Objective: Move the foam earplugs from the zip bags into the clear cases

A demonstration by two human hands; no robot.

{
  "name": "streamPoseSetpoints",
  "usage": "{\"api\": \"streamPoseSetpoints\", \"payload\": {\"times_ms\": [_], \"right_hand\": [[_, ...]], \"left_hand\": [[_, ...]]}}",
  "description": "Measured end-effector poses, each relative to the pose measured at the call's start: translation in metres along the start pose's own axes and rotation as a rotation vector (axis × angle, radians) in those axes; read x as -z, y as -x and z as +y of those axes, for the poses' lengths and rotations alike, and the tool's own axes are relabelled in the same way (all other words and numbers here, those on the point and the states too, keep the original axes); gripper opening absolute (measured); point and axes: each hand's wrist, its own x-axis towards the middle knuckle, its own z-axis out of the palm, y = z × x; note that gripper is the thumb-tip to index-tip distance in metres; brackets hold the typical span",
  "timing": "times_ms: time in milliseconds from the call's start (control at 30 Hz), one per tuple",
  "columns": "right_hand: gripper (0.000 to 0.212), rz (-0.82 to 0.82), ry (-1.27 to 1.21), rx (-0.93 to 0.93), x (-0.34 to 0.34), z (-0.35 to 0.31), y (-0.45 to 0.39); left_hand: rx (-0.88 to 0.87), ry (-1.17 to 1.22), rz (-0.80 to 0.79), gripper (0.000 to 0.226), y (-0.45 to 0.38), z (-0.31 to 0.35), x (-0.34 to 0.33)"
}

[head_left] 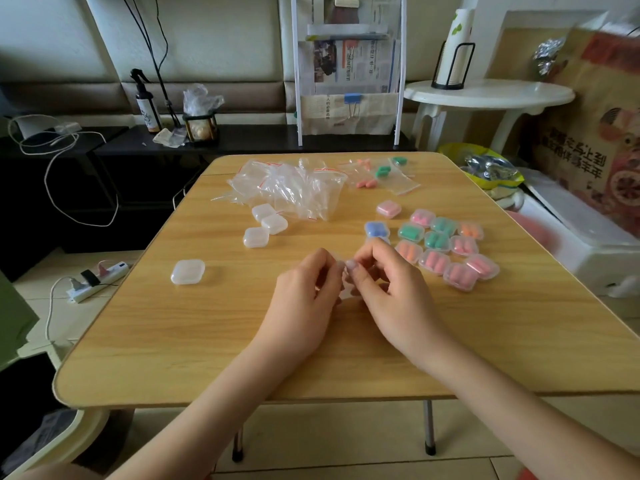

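Observation:
My left hand [304, 299] and my right hand [384, 282] meet over the middle of the table. Both pinch a small clear zip bag [343, 294] between their fingertips, and my fingers hide what it holds. Three empty clear cases [265, 224] lie behind my left hand. One more empty case [188, 271] sits alone to the left. Several filled cases [446, 247] with pink, green and orange earplugs cluster to the right, beside a blue-filled case [376, 229]. Zip bags that hold earplugs [379, 173] lie at the back right.
A heap of empty zip bags [294, 188] covers the back middle of the wooden table [173, 334]. Behind it stand a newspaper rack [348, 81] and a dark bench with a spray bottle [147, 105]. A white side table [485, 95] and boxes stand to the right.

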Motion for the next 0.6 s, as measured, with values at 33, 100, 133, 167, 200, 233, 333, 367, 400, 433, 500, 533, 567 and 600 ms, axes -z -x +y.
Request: {"api": "streamPoseSetpoints", "payload": {"times_ms": [33, 100, 133, 167, 200, 233, 333, 367, 400, 433, 500, 533, 567, 600], "right_hand": [[0.015, 0.008, 0.004, -0.002, 0.000, 0.000, 0.000], [0.016, 0.009, 0.013, -0.009, 0.000, 0.000, 0.001], [0.016, 0.012, 0.025, -0.008, 0.000, 0.001, 0.001], [0.016, 0.019, 0.041, -0.003, 0.000, 0.001, 0.002], [0.016, 0.032, 0.062, 0.007, -0.001, 0.001, 0.003], [0.016, 0.047, 0.087, 0.017, -0.002, 0.002, 0.003], [0.019, 0.100, 0.160, 0.039, -0.005, 0.004, 0.005], [0.019, 0.119, 0.179, 0.043, -0.006, 0.005, 0.005], [0.019, 0.137, 0.196, 0.049, -0.006, 0.006, 0.005], [0.019, 0.153, 0.209, 0.057, -0.006, 0.006, 0.005], [0.018, 0.176, 0.230, 0.070, -0.007, 0.006, 0.006], [0.017, 0.188, 0.244, 0.071, -0.007, 0.006, 0.006], [0.017, 0.209, 0.260, 0.069, -0.006, 0.006, 0.006], [0.018, 0.242, 0.271, 0.062, -0.005, 0.007, 0.005]], "left_hand": [[-0.024, -0.014, -0.007, 0.023, 0.000, 0.001, 0.000], [-0.045, -0.024, -0.021, 0.022, 0.001, 0.001, -0.002], [-0.047, -0.024, -0.028, 0.022, 0.001, 0.001, -0.002], [-0.053, -0.026, -0.032, 0.022, 0.001, 0.000, -0.003], [-0.062, -0.032, -0.037, 0.024, 0.001, -0.001, -0.004], [-0.079, -0.044, -0.041, 0.026, 0.001, -0.001, -0.005], [-0.140, -0.097, -0.036, 0.034, 0.000, -0.001, -0.007], [-0.143, -0.101, -0.033, 0.035, -0.001, -0.002, -0.008], [-0.138, -0.102, -0.030, 0.034, -0.002, -0.002, -0.010], [-0.133, -0.102, -0.027, 0.033, -0.002, -0.003, -0.012], [-0.121, -0.104, -0.015, 0.031, -0.005, -0.003, -0.014], [-0.115, -0.103, -0.010, 0.030, -0.005, -0.003, -0.016], [-0.116, -0.101, -0.011, 0.030, -0.006, -0.002, -0.016], [-0.123, -0.106, -0.025, 0.031, -0.005, -0.001, -0.017]]}}
